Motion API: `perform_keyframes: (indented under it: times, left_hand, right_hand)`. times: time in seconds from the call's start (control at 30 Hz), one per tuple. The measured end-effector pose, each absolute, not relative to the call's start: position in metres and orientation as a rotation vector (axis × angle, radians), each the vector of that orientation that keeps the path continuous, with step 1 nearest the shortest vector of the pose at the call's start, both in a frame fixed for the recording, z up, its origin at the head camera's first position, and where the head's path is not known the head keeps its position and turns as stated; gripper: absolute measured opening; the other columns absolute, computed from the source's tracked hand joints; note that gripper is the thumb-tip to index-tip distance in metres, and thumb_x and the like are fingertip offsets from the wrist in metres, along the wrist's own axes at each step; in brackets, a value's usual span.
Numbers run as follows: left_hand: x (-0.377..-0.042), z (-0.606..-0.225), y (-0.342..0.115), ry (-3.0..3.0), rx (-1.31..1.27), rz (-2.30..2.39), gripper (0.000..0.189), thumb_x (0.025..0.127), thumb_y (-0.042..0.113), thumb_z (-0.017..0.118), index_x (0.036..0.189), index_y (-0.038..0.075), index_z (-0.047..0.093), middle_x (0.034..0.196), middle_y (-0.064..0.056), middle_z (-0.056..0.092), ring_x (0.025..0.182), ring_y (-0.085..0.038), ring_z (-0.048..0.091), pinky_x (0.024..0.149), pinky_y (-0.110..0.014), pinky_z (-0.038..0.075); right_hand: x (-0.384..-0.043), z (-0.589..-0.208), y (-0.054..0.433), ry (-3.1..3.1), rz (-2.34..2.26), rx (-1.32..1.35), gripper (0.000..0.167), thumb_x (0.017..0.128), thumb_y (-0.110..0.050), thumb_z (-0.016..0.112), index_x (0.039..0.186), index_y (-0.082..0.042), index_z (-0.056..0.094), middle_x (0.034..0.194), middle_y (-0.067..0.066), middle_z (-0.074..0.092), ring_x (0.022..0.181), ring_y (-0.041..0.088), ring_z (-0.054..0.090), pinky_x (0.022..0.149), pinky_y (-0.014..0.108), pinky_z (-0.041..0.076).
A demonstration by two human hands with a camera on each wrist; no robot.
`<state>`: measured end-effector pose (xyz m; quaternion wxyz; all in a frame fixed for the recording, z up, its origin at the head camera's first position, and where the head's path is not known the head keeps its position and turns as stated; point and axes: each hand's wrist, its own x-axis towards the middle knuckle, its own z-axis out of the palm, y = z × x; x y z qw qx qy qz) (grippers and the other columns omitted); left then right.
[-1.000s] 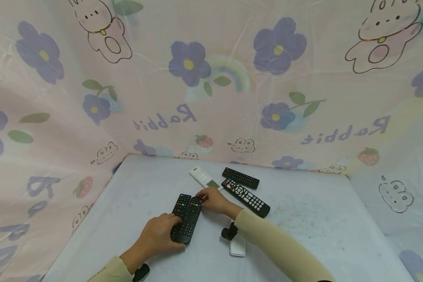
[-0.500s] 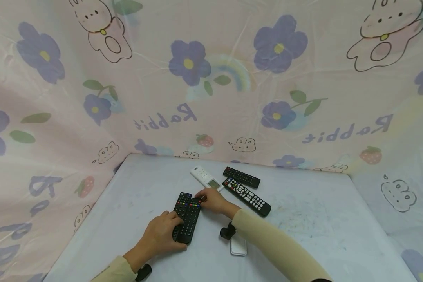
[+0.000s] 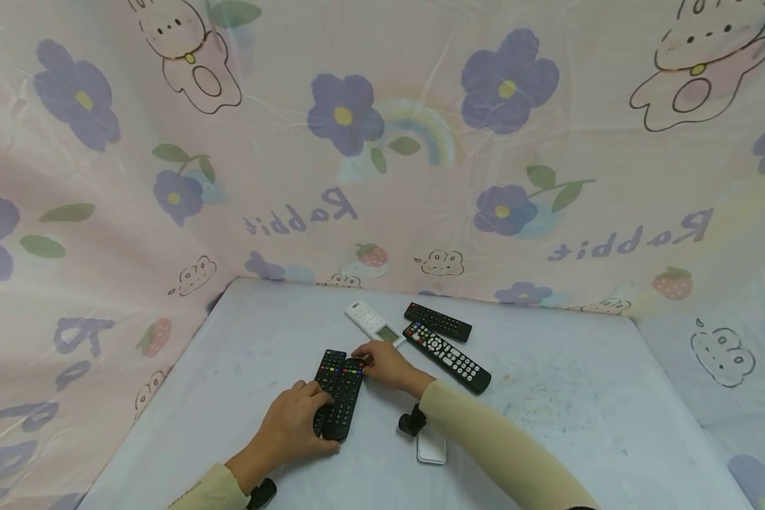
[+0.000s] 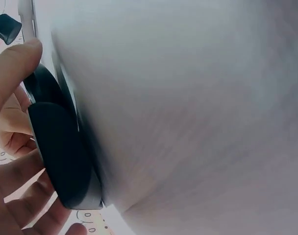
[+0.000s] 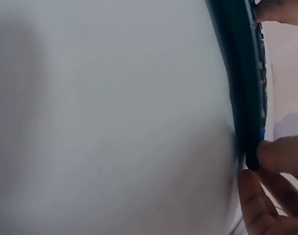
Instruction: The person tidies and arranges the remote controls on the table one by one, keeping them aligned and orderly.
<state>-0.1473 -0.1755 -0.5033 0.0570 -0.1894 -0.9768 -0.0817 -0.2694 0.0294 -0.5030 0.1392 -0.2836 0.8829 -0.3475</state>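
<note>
Two black remote controls lie side by side: a left one (image 3: 330, 367) and a right one (image 3: 344, 404), both with coloured keys toward the far end. My left hand (image 3: 293, 420) grips the pair at the near end, its thumb by the right remote's end and its fingers over the left remote. In the left wrist view, the left remote's blunt dark end (image 4: 61, 152) sits against the fingers. With thumb and fingertips, my right hand (image 3: 385, 363) pinches the far end of the right remote, whose long dark side (image 5: 244, 73) shows in the right wrist view.
Beyond my right hand lie a white remote with a small screen (image 3: 372, 321), a short black remote (image 3: 438, 321) and a longer black remote with white keys (image 3: 448, 356). A white rectangular object (image 3: 431, 448) lies partly under my right forearm. A patterned curtain (image 3: 382, 212) encloses the white table (image 3: 561, 397).
Both hands keep their places on the two remotes. The head view has shifted very slightly, and the left hand sits a touch further right in it.
</note>
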Motion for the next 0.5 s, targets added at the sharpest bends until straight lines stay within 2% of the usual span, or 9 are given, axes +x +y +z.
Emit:
perform_keyframes:
  times: [0.17, 0.33, 0.5]
  left_hand:
    - [-0.144, -0.501, -0.175, -2.93, -0.595, -0.265, 0.072, 0.053, 0.07, 0.078, 0.103, 0.02, 0.07, 0.094, 0.009, 0.058, 0.081, -0.009, 0.048, 0.065, -0.028, 0.044]
    - [-0.141, -0.494, -0.171, -2.869, -0.598, -0.317, 0.067, 0.055, 0.07, 0.079, 0.102, 0.023, 0.07, 0.094, 0.011, 0.06, 0.083, -0.009, 0.05, 0.067, -0.029, 0.046]
    - [-0.133, -0.482, -0.157, -2.872, -0.601, -0.47, 0.063, 0.059, 0.064, 0.08, 0.105, 0.023, 0.07, 0.096, 0.01, 0.062, 0.085, -0.008, 0.052, 0.07, -0.03, 0.049]
  right_hand:
    - [-0.27, -0.498, 0.039, 2.604, -1.117, -0.867, 0.028, 0.086, -0.003, 0.066, 0.114, -0.006, 0.066, 0.116, 0.009, 0.066, 0.1, 0.021, 0.066, 0.083, 0.026, 0.055]
    - [-0.273, -0.484, 0.054, 2.593, -1.235, -0.876, 0.028, 0.086, -0.008, 0.068, 0.113, -0.002, 0.066, 0.115, 0.015, 0.067, 0.1, 0.028, 0.066, 0.083, 0.036, 0.056]
    - [-0.275, -0.474, 0.072, 2.565, -1.175, -0.947, 0.029, 0.086, -0.012, 0.069, 0.113, -0.002, 0.066, 0.115, 0.015, 0.067, 0.101, 0.03, 0.066, 0.079, 0.028, 0.056]
